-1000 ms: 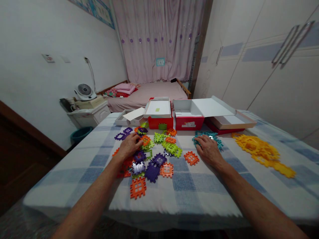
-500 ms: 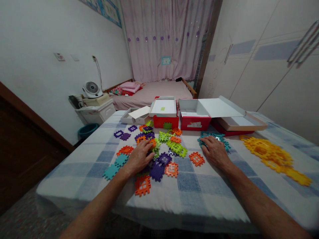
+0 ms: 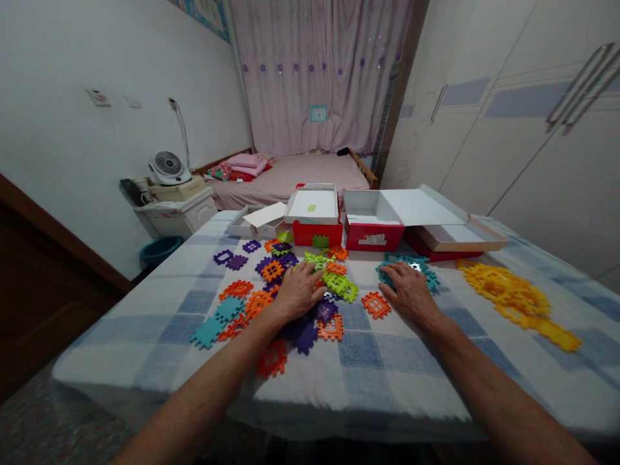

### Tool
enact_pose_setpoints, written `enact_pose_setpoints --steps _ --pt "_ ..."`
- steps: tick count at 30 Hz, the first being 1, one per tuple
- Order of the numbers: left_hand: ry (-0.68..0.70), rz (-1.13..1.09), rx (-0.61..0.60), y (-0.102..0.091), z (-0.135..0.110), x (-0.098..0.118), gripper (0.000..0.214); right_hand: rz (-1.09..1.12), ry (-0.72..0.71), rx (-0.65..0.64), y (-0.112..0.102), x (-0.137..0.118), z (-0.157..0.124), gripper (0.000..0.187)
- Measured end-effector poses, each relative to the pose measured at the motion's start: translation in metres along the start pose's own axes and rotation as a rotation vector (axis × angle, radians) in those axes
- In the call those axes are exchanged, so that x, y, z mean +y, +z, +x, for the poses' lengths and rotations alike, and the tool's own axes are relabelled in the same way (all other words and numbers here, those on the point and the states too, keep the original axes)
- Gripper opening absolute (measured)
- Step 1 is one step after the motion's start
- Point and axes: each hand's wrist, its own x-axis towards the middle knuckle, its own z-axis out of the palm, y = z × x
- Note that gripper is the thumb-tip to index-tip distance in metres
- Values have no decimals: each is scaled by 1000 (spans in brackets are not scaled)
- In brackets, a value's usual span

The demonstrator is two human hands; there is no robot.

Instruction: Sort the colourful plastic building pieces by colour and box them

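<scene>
My left hand [image 3: 299, 292], palm down with fingers apart, rests over a mixed heap of notched plastic building tiles; those under the palm are hidden. Around it lie lime green tiles [image 3: 339, 284], a purple tile [image 3: 305, 334], orange tiles [image 3: 330, 327] and two turquoise tiles [image 3: 207, 332]. My right hand [image 3: 409, 289] is spread on a pile of teal tiles [image 3: 430, 276], fingertips touching its near left part. Just left of that hand a single orange window tile [image 3: 376, 305] lies flat. I see nothing gripped in either hand.
A heap of yellow tiles [image 3: 504, 290] spreads at the right. Along the back stand a red box with a white tray on top [image 3: 317, 234], an open red box [image 3: 374, 237], a shallow box lid [image 3: 465, 237] and a grey-white box [image 3: 238, 225]. A checked cloth [image 3: 368, 387] covers the table.
My left hand has shifted right across the mixed heap, uncovering orange tiles on its left. My right hand stays on the teal pile. The whole view has shifted slightly.
</scene>
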Motion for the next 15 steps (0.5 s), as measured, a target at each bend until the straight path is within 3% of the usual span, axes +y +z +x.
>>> enact_pose_setpoints --steps 4,10,15 --pt "-175 58 -10 5 18 1 46 -10 16 -23 -2 -1 0 36" --pt "119 -122 -79 7 17 9 39 -32 45 -14 -2 5 0 36" --pt "101 -423 -102 -10 5 -1 36 -38 54 -9 -1 8 -1 36"
